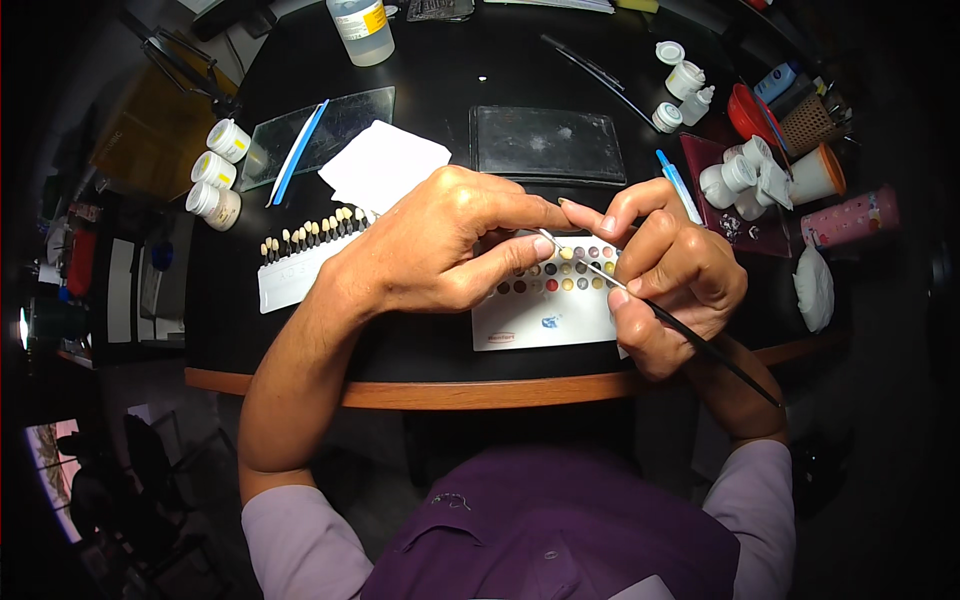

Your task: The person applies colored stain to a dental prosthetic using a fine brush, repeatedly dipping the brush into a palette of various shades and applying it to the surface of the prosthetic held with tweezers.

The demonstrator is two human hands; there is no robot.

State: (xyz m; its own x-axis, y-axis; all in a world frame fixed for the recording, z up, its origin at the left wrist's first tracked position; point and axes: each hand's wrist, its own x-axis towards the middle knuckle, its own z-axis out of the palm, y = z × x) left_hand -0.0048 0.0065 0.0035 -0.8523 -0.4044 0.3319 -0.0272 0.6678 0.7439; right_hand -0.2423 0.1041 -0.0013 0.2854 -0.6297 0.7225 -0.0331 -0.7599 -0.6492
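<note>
A thin paintbrush (690, 336) with a black handle and pale ferrule is pinched in my right hand (680, 265). Its tip points up and left toward the fingertips of my left hand (445, 240). There, my left thumb and index finger close on a tiny pale thing, too small to make out. Both hands hover close together, with the index fingertips nearly meeting. Beneath them lies a white card (520, 325) with rows of round colour spots, partly hidden by my hands. Left of my left hand is a tooth shade guide (285, 285) with several tooth-shaped tabs.
Folded white paper (385, 160) and a glass plate (350, 115) with a blue-white strip lie left. Behind the card rests a dark flat case (548, 145). White jars (215, 170) stand left; more (685, 80) stand right. A clear bottle (362, 35) is at the back.
</note>
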